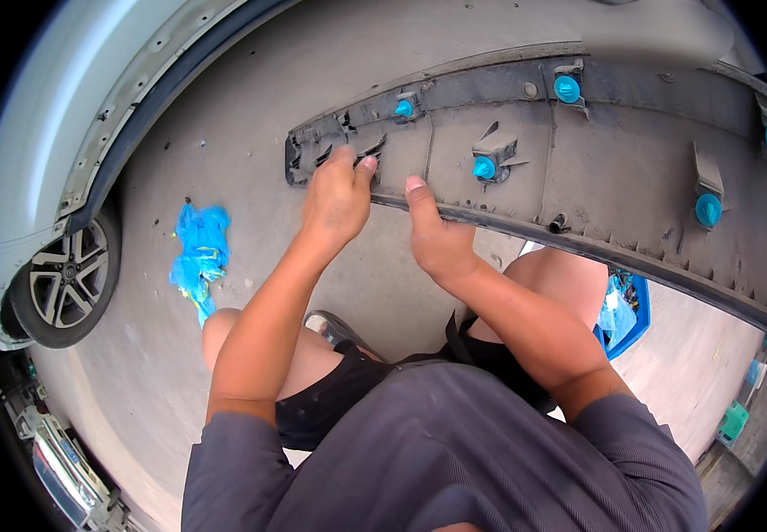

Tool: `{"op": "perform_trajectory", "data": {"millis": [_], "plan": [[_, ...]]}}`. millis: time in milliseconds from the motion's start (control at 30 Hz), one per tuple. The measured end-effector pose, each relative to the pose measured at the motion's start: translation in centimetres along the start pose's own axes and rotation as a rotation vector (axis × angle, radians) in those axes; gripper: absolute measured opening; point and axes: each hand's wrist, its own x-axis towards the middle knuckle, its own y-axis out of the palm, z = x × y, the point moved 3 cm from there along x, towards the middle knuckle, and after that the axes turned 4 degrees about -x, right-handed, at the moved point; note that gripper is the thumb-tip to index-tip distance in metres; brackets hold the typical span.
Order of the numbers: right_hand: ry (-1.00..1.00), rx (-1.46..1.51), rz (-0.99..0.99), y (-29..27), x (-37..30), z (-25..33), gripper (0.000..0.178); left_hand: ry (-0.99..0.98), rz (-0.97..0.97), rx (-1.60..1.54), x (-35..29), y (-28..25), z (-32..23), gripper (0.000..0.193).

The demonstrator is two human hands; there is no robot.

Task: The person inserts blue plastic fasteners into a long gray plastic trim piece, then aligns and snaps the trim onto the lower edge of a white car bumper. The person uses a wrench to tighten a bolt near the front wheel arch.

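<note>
We hold a long dark grey plastic trim panel (578, 168) across our lap, its dusty inner face up, running from about eleven o'clock to three o'clock in the view. Our left hand (337, 199) sits at the panel's left end, near twelve o'clock of centre, its fingers (345, 160) curled shut over the broken-looking edge there and gripping it. Our right hand (436, 235) is just beside it, at about one o'clock of centre, closed on the panel's lower lip with the thumb (417, 191) pressed flat on the upper face; the other fingers are tucked underneath, out of sight. Several blue plastic clips (484, 167) stand in mounts along the panel, spread toward two and three o'clock. Below the panel our bare knees show, above a concrete floor (250, 106). A crumpled blue bag (199, 253) lies on the floor at nine o'clock, well apart from the hands. A silver car's wheel (68, 282) and wheel arch fill the nine to eleven o'clock rim. A blue tray (636, 315) peeks out under the panel at four o'clock.
</note>
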Motion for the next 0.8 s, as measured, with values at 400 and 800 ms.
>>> {"op": "perform_trajectory", "data": {"millis": [400,800], "plan": [[-0.119,0.073,-0.053,0.2,0.0,0.1,0.016,0.05,-0.116,-0.046,0.1,1.1,1.2,0.036],[0.045,0.147,-0.114,-0.6,0.5,-0.8,0.017,-0.366,0.333,-0.822,0.8,-0.9,3.3,0.032]]}}
